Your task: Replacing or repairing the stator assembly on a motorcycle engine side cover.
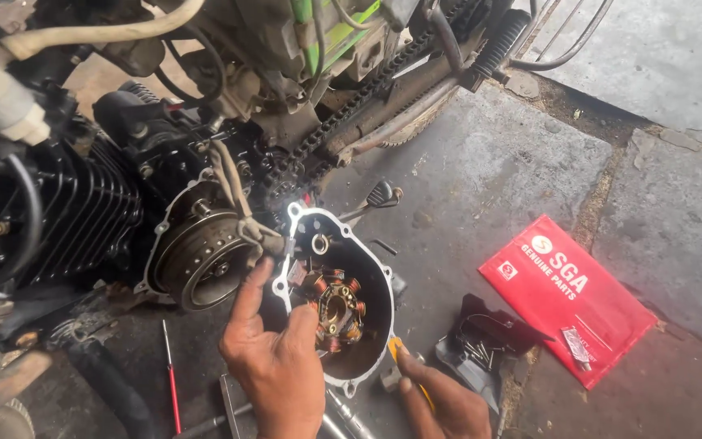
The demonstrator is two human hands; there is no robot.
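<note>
We are gripping the one stator cover [343, 305] with our left hand [274, 366], our right hand [440, 402] pinching a yellow-handled tool [400, 351] at five o'clock, one flywheel [201, 256] at nine o'clock, one red packet [566, 297] at three o'clock.

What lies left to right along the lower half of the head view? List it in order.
Red-handled screwdriver → left hand → engine cover with copper coils → right hand → black tray of small bolts → red flat packet.

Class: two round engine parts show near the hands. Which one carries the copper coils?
The detached cover steadied by the left hand holds the copper coils; the flywheel on the engine is plain dark metal.
</note>
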